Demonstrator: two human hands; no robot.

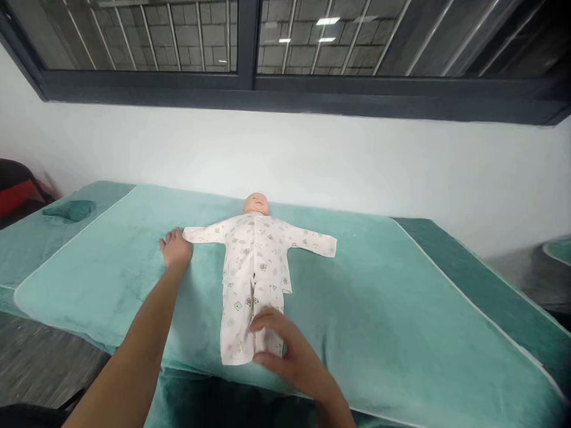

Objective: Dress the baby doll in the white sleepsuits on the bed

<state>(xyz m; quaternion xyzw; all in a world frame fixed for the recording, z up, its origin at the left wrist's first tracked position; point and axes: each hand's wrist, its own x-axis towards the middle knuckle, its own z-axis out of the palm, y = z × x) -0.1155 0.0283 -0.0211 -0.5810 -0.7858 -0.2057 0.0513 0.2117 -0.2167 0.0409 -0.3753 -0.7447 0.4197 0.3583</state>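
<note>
A baby doll (256, 204) lies on its back on a green plush-covered bed (383, 315), its head towards the wall. It is dressed in a white printed top (256, 249) and matching trousers (236, 321). Both sleeves stretch out sideways, and no doll hands or feet show. My left hand (176, 246) rests palm down on the cover at the cuff of the sleeve on the left, fingers spread. Over the lower part of the right trouser leg hovers my right hand (289, 351), thumb and fingers curved and apart. Whether it touches the cloth is hard to tell.
Behind the bed rises a white wall (312, 154) with a dark-framed, barred window (250, 83). A face hole (71, 210) opens in the bed's left end. A red and black object (20, 199) stands at far left. The bed's front edge runs close below my hands.
</note>
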